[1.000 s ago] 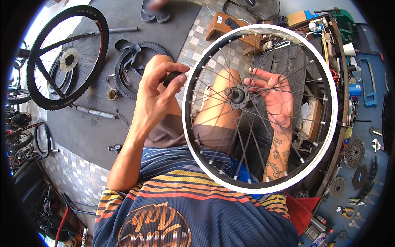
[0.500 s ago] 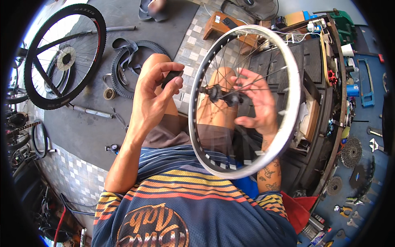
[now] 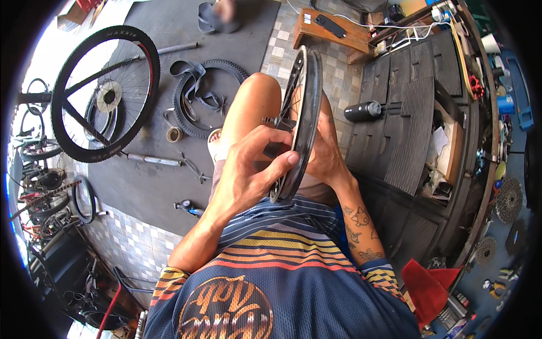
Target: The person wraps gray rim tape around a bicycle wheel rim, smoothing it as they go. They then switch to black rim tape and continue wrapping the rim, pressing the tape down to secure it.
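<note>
A small bicycle wheel (image 3: pixel 311 107), bare-rimmed with no tyre on it, stands nearly edge-on above my lap. My right hand (image 3: pixel 328 155) is on the wheel's right side, closed at its middle; the rim hides most of its fingertips. On the other side, my left hand (image 3: pixel 248 166) pinches a small dark piece (image 3: pixel 274 150) between bent fingers and thumb. That thumb lies against or right beside the rim; I cannot tell which. Just above the left fingers, the threaded end of the axle (image 3: pixel 272 120) pokes out.
A large tyred wheel (image 3: pixel 148 104) on a frame stands at left, near a loose tyre (image 3: pixel 179 107) with an inner tube on the dark mat. Dark drawers (image 3: pixel 389 130) at right carry a black cylindrical bottle (image 3: pixel 363 111). A wooden stool (image 3: pixel 316 31) stands ahead; tools hang at far right.
The wheel has turned from facing me to nearly edge-on. My left hand has moved right to the wheel with the dark piece. My right hand has shifted left, closing in behind the rim.
</note>
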### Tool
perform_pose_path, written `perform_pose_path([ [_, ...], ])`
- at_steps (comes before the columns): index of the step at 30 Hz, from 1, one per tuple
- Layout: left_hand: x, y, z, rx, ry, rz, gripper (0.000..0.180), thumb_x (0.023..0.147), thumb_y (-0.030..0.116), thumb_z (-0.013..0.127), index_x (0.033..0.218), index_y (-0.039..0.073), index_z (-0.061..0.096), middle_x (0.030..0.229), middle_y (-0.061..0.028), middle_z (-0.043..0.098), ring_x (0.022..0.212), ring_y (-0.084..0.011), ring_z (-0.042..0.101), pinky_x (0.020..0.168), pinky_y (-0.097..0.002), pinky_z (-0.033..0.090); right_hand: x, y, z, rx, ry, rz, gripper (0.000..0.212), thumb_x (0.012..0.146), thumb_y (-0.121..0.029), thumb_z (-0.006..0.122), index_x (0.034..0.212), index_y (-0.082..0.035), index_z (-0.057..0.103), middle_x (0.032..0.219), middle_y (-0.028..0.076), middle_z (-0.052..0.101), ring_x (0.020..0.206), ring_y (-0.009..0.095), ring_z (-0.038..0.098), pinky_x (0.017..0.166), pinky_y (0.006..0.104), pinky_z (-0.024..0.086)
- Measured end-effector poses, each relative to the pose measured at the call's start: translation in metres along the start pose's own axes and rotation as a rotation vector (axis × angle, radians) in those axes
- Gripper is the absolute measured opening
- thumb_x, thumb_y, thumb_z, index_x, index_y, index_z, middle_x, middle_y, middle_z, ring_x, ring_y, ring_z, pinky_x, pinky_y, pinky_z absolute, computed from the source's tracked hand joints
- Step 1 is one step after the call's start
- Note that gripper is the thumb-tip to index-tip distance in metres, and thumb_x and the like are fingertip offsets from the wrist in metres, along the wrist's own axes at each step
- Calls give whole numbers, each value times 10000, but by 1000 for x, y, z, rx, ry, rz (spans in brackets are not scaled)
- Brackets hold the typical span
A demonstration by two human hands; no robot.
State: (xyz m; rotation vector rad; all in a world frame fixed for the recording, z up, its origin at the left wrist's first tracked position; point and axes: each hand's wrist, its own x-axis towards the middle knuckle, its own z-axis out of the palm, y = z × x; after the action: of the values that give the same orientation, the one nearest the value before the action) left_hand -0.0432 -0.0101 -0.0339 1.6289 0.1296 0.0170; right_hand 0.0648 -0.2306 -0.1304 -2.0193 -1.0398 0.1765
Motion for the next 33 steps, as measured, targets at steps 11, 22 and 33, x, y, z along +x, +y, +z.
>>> perform_pose_path([
  [11,7,14,5,-146,186,209,876,1134,111,716,1797,36,149,1197,-186,803,1208,-259,750,1172,-467,506,19,-58,-84,285,555,229,320,1076,-145,786,1365,-32,707,1469,165,697,1228,271,733,1051,412,596],
  [22,28,33,1,50,19,479,987,1090,84,758,1771,-38,55,1272,-218,813,1364,-346,682,1246,-559,452,60,-104,-94,372,333,35,504,982,-292,903,1392,-46,743,1275,104,744,1069,224,744,914,370,600],
  [33,33,33,3,88,58,505,1018,898,141,980,1705,-39,386,1236,-97,820,1232,-207,629,1175,-429,453,60,-109,-94,769,194,362,513,1042,-348,875,1334,49,730,1209,89,693,993,182,778,849,322,645],
])
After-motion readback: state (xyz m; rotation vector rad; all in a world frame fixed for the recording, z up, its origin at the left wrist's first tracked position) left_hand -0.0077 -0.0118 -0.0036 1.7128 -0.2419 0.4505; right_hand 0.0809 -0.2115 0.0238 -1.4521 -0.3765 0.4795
